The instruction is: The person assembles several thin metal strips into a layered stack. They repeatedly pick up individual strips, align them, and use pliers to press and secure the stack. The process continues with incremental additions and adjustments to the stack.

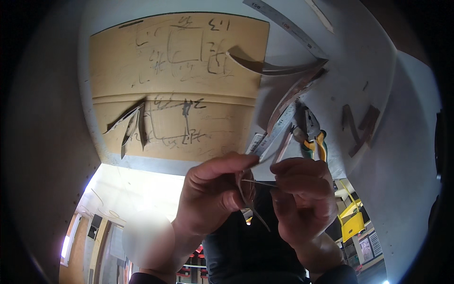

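Observation:
My left hand (pixel 210 194) pinches a thin, curved strip (pixel 257 218), leather-like, whose narrow tail hangs below the fingers. My right hand (pixel 305 194) is closed just beside it, thumb and fingertips together on a slim pale piece (pixel 260 182), like a needle or stiff thread, that reaches across to the strip. Whether its tip goes through the strip or only touches it, I cannot tell. Just beyond my hands lies a steel ruler (pixel 279 125), with a long curved brown strip (pixel 289 100) along it.
A brown cardboard sheet (pixel 118 61) with dark pen marks covers the left of the grey work surface. Bent strips (pixel 135 124) lie on it. At right are pliers (pixel 312 124) with yellow-green handles and more bent strips (pixel 362 128). A second ruler (pixel 288 26) lies farther off.

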The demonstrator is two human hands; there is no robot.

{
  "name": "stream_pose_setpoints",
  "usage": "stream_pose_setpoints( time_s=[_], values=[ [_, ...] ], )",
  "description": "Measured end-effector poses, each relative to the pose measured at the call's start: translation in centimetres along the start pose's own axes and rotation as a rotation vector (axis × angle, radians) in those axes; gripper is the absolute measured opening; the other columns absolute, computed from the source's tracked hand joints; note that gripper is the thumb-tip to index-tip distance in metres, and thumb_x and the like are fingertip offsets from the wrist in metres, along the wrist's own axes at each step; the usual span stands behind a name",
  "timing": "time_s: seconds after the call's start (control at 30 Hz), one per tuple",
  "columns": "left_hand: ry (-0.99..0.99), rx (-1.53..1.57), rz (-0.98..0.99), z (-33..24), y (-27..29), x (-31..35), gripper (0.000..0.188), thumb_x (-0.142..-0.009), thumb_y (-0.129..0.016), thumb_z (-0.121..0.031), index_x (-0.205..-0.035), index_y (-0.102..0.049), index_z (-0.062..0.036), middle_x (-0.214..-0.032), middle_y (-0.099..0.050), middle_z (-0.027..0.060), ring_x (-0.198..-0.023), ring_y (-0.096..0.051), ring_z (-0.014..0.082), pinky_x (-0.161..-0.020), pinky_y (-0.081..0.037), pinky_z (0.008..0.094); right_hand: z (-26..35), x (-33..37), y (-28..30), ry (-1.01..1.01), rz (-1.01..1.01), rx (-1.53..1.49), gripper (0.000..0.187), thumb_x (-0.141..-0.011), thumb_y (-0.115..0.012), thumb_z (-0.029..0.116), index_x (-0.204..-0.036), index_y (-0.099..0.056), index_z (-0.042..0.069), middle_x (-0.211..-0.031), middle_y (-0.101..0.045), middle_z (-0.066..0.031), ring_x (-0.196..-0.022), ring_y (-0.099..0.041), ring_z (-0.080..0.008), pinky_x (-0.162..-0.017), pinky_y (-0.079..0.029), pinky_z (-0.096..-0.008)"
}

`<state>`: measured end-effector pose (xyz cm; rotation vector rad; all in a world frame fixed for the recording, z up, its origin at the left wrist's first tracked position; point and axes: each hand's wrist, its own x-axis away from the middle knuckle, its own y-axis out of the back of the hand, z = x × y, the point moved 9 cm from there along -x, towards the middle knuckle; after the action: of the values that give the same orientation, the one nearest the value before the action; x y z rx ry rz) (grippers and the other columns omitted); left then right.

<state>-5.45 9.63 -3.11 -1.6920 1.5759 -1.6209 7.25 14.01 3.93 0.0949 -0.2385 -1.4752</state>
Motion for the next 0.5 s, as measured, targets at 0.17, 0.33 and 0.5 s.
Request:
stream_pose_setpoints(
  time_s=[0.17, 0.33, 0.5],
  values=[
    [-0.084, -0.208, -0.067, -0.1, -1.6, -0.6, 0.054, -0.085, -0.073, -0.020, -0.129, -0.051, 0.0029, -0.132, -0.050, 0.0218, -0.117, -0.053, 0.0235, -0.091, -0.045, 0.0319, -0.2, 0.3, 0.4, 0.009, 0.065, 0.021, 0.018, -0.081, -0.061, -0.008, -0.098, -0.057, -0.001, -0.098, -0.059, -0.0194, -0.095, -0.063, -0.0243, -0.079, -0.049, -0.0280],
    [-0.061, -0.644, 0.087, -0.7, -2.2, -0.2, 0.060, -0.088, -0.070, -0.027, -0.132, -0.046, 0.0074, -0.127, -0.057, 0.0249, -0.115, -0.057, 0.0278, -0.096, -0.045, 0.0382, -0.7, 0.7, 1.4, -0.033, 0.105, 0.043, 0.025, -0.077, -0.063, -0.014, -0.098, -0.062, -0.001, -0.097, -0.061, -0.0156, -0.084, -0.062, -0.0202, -0.070, -0.049, -0.0283],
    [0.007, -0.868, 0.162, 0.0, -2.3, 0.0, 0.058, -0.085, -0.073, -0.023, -0.129, -0.051, 0.0100, -0.118, -0.063, 0.0226, -0.111, -0.061, 0.0251, -0.095, -0.047, 0.0368, -1.3, 1.4, 2.3, -0.104, 0.147, 0.087, 0.025, -0.077, -0.065, -0.013, -0.099, -0.062, -0.001, -0.094, -0.061, -0.0146, -0.082, -0.062, -0.0188, -0.070, -0.048, -0.0284]
  ],
)
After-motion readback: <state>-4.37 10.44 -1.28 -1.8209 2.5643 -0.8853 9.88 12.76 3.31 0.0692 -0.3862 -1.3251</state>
